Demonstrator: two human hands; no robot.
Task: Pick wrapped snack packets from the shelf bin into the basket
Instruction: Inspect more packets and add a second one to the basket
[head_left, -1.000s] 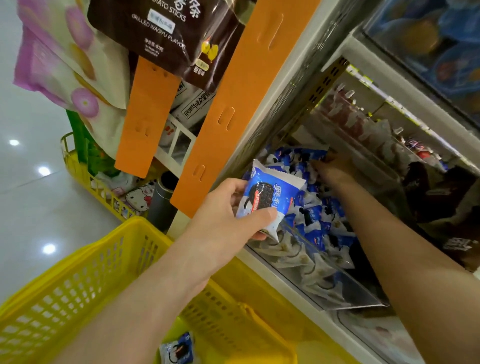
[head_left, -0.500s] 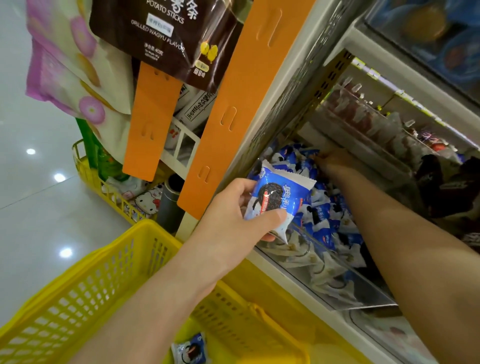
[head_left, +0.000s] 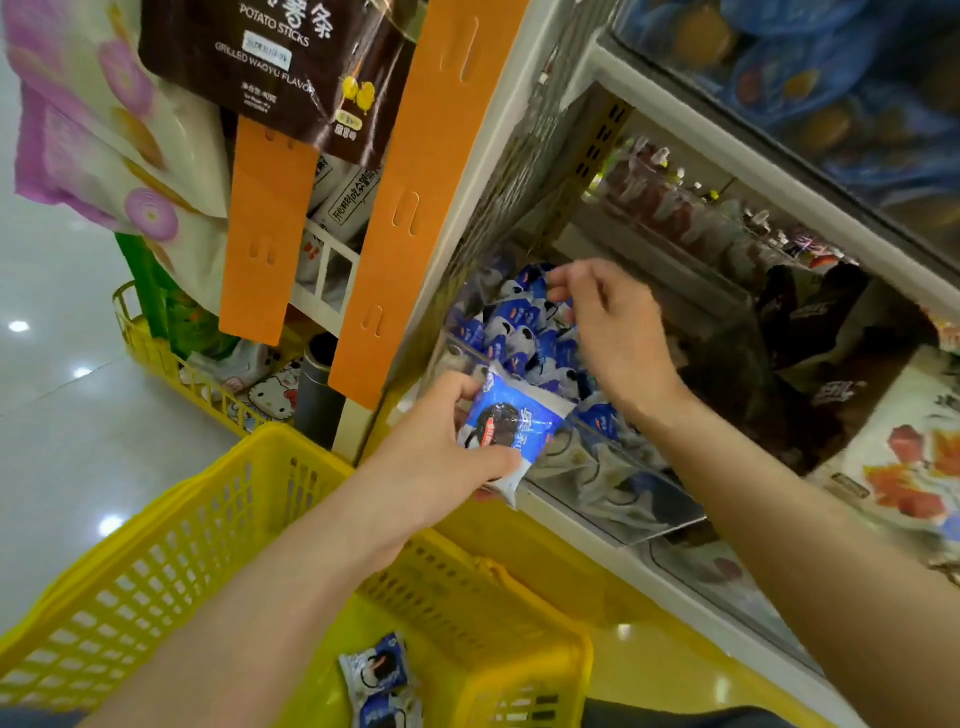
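At the front lip of the clear shelf bin, the left grip is holding a blue-and-white snack packet, thumb lying across its lower edge and fingers curling behind it, so the packet is sitting just over the bin's front wall and beyond the far rim of the yellow basket. Over the heap of packets inside the bin, the right grip is pinching the top of another packet at its fingertips, though blur is softening the detail. Two packets are lying on the basket floor. Half a second ago the right grip was reaching deep toward the back of the bin; now it is sitting nearer and higher, while the left grip is keeping the same packet at much the same spot.
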